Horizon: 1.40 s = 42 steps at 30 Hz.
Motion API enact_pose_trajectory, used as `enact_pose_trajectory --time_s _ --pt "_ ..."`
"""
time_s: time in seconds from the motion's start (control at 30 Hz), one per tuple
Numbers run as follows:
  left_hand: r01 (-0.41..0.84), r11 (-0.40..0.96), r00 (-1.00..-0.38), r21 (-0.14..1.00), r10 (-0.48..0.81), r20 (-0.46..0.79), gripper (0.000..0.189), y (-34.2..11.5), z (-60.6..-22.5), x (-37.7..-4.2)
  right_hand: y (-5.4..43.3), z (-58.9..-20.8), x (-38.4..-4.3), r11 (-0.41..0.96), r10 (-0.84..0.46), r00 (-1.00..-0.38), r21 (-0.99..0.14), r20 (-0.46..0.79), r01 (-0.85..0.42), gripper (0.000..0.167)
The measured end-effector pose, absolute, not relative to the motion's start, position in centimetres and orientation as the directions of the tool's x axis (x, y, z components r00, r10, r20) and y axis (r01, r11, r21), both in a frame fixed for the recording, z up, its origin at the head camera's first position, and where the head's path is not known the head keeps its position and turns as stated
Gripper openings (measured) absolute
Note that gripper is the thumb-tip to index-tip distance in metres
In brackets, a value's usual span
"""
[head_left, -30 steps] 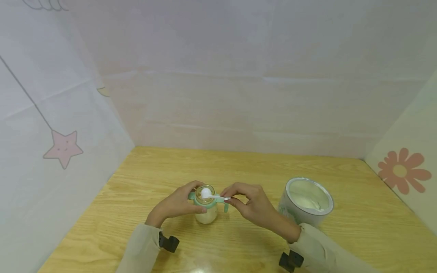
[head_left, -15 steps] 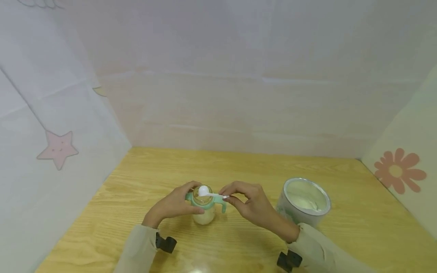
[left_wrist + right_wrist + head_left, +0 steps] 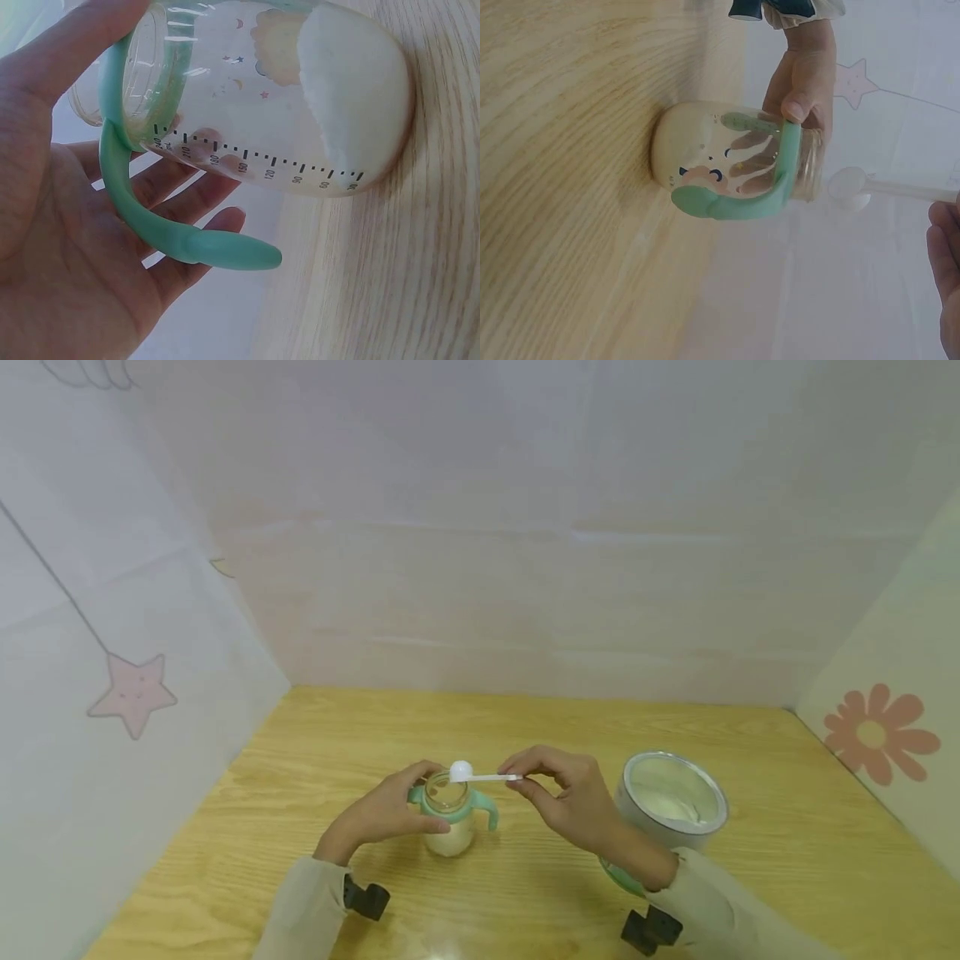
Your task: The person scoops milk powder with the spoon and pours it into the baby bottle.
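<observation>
A clear baby bottle (image 3: 448, 837) with a green two-handled collar stands upright on the table, its mouth uncovered. White powder (image 3: 352, 90) fills its lower part in the left wrist view. My left hand (image 3: 390, 810) holds the bottle round its neck, thumb in front and fingers behind. Between thumb and fingers my right hand (image 3: 566, 793) pinches the handle end of a white measuring scoop (image 3: 462, 771). The scoop's bowl is just above the bottle's rim, apart from it in the right wrist view (image 3: 851, 187). Whether powder is in the bowl cannot be seen.
An open tin (image 3: 675, 802) with pale powder inside stands to the right, behind my right forearm. Part of a green thing (image 3: 622, 878) shows at its foot. Printed cloth walls (image 3: 480, 610) enclose the wooden table (image 3: 375, 718) at the back and sides.
My right hand has lifted the scoop slightly and moved it right, from over the bottle's mouth to above its right rim. The left hand still holds the bottle in place.
</observation>
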State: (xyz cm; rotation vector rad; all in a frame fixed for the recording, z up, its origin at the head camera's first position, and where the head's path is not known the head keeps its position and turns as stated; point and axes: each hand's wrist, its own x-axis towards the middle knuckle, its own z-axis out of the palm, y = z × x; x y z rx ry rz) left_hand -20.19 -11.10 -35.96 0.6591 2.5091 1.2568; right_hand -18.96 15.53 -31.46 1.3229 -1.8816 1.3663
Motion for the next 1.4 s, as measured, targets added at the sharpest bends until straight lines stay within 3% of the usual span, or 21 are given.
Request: enact_pose_trajectory --time_s 0.17,0.43,0.63,0.83,1.1,1.3,1.4 --pt "0.277 0.54 -0.87 0.795 0.493 -0.032 0.069 -11.0 -36.0 -20.3 16.3 -30.9 -19.1 0.04 -0.406 -0.405 -0.426 0.819 -0.904 0.024" --pt "0.307 0.54 -0.861 0.783 0.509 -0.014 0.069 -11.6 -35.7 -20.4 18.3 -30.0 -18.7 0.112 -0.384 -0.523 -0.523 0.761 -0.845 0.023" --pt "0.294 0.562 -0.872 0.773 0.489 -0.024 0.071 -12.2 -35.8 -20.1 20.1 -29.4 -18.9 0.123 -0.342 -0.48 -0.467 0.808 -0.875 0.006" --pt "0.307 0.56 -0.869 0.769 0.494 -0.012 0.069 -12.6 -35.5 -19.9 22.4 -28.6 -18.9 0.113 -0.302 -0.457 -0.444 0.837 -0.889 0.011" --pt "0.297 0.559 -0.869 0.774 0.494 -0.023 0.067 -13.0 -35.4 -19.7 24.6 -27.8 -18.2 0.234 -0.274 -0.503 -0.451 0.82 -0.861 0.01" --pt "0.287 0.559 -0.868 0.778 0.496 -0.037 0.067 -13.2 -35.7 -19.6 26.0 -27.1 -17.5 0.344 -0.254 -0.542 -0.448 0.801 -0.825 0.02" --pt "0.289 0.569 -0.871 0.77 0.491 -0.035 0.067 -13.4 -35.7 -19.6 26.5 -27.0 -17.5 0.338 -0.246 -0.54 -0.451 0.805 -0.826 0.021"
